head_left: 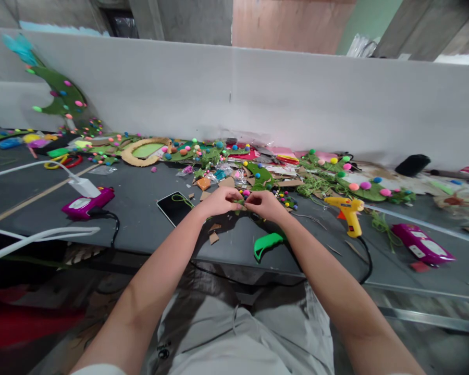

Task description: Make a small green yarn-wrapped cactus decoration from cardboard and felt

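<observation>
My left hand [223, 202] and my right hand [266, 205] meet over the near middle of the table, the fingers of each pinched together. A small green piece [239, 205], perhaps yarn-covered, is held between the fingertips; its exact shape is mostly hidden. Left of my left hand lies a black-screened phone [172, 209], with a loop of green yarn [182, 198] across it. Under my right forearm, a green glue gun [266, 244] shows only in part. Brown cardboard scraps [214, 238] are scattered just below my hands.
A yellow glue gun [347, 211] stands at right, near a purple power box [422, 244]. Another purple box [86, 203] with a white plug is at left. Behind lie a cardboard ring [130, 156], pom-poms and green yarn [316, 183]. A white partition [297, 99] rises behind.
</observation>
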`<state>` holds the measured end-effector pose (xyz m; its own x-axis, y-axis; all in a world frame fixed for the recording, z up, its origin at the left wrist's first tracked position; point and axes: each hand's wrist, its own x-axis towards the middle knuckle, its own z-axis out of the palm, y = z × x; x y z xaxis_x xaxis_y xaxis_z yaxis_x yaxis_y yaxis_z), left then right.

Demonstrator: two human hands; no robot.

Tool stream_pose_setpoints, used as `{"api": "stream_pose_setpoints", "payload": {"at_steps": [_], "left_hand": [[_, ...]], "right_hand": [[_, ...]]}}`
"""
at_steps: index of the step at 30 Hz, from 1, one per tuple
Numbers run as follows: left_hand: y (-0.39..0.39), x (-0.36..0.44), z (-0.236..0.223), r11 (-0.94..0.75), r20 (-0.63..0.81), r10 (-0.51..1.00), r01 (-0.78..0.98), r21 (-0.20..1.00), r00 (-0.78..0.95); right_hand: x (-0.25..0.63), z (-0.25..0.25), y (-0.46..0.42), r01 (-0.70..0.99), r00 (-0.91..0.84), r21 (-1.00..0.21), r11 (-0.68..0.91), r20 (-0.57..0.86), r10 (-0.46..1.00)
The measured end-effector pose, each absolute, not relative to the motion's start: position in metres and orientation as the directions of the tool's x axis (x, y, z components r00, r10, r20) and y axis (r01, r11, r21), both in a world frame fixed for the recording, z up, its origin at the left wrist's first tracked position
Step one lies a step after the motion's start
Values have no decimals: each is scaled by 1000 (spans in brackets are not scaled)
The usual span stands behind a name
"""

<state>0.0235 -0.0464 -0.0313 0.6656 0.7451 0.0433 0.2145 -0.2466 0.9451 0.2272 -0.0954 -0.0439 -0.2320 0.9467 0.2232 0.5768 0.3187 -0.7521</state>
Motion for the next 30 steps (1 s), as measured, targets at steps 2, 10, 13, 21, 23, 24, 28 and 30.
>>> {"api": "stream_pose_setpoints", "payload": {"at_steps": [2, 10, 13, 21, 23, 24, 28, 30], "left_hand": [[-45, 23, -33, -286, 53, 720, 226, 931, 692], [-42, 22, -40, -312, 27, 720, 289, 905, 693], [-41, 22, -40, -315, 48, 743, 285, 906, 668], [-41, 25, -33, -305, 173, 893, 273, 912, 416], [-40, 25, -32, -271, 198, 930, 214, 939, 310], [-39, 24, -31, -243, 190, 945, 178, 954, 267], [-37, 22, -30, -76, 70, 964, 15, 997, 256], [-38, 20, -29, -17, 27, 951, -33, 999, 309]], "right_hand": [[228, -43, -96, 574, -234, -755, 318, 221, 947], [224, -38, -101, 562, -223, -773, 294, 201, 954], [222, -37, -102, 533, -204, -799, 280, 200, 958], [214, -41, -102, 474, -227, -791, 387, 315, 921], [212, -41, -103, 485, -224, -768, 418, 353, 909], [210, -41, -103, 503, -221, -750, 430, 370, 902], [209, -42, -104, 562, -220, -692, 453, 403, 889], [211, -43, -103, 564, -230, -685, 460, 405, 885]]}}
